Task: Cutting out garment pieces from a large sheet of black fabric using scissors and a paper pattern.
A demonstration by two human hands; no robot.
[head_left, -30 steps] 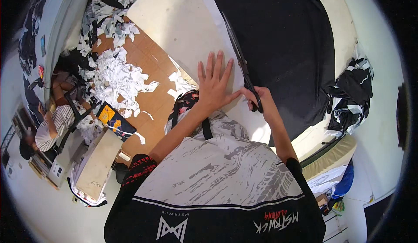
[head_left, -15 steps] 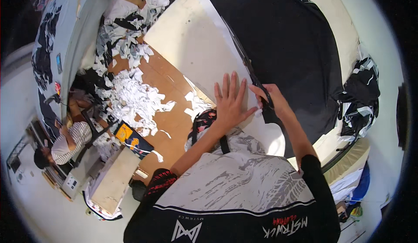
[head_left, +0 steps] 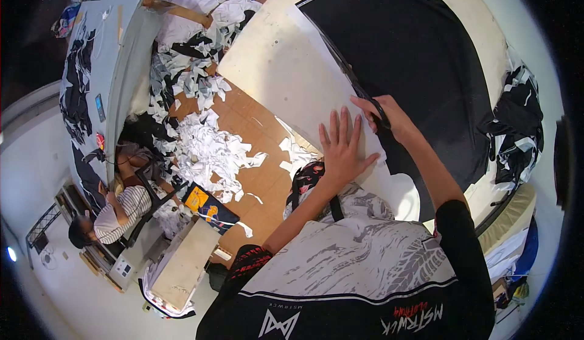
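The right hand [head_left: 392, 118] is closed around the handles of a long pair of dark scissors [head_left: 350, 74]; the blades point away from the person and lie along the left edge of a large black cloth [head_left: 420, 66], where it meets a white strip [head_left: 314, 34]; whether the blades are parted, I cannot tell. The left hand [head_left: 345, 154] lies palm down just beside the scissors, fingers spread and holding nothing, its thumb pointing toward the right hand; the two hands are near each other but apart. The black cloth is spread over a cream desk [head_left: 261, 66]; a black and white bundle [head_left: 520, 121] sits beyond its right side. To the left, a heap of white scraps [head_left: 210, 151] covers part of the brown floor [head_left: 243, 124]; farther left, a person in a striped shirt [head_left: 135, 206] sits beside a grey table [head_left: 131, 48] with dark cloth pieces [head_left: 76, 78] on it.
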